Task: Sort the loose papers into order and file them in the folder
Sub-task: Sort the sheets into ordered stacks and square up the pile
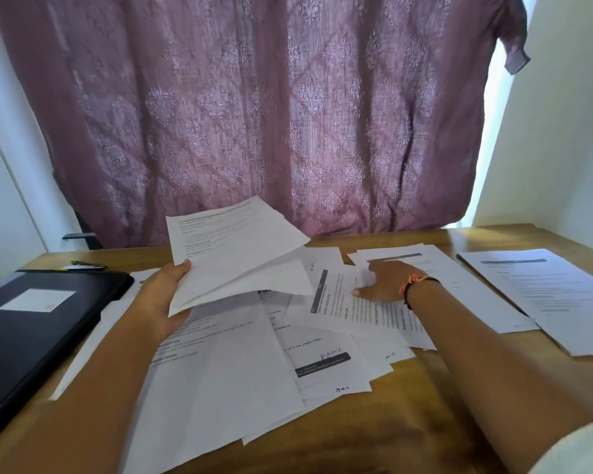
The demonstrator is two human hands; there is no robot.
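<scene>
Aslant, sheaf (233, 254) in left hand (166, 299), lengthwise up-right.

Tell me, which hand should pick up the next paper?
Probably the right hand: it rests open on the loose papers and holds nothing. The left hand is busy gripping a bundle of sheets lifted above the table.

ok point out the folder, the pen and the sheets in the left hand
folder (31, 340): head view, black cover near its middle
pen (87, 267): head view, middle of the barrel
held sheets (233, 258): head view, centre of the top page
</scene>
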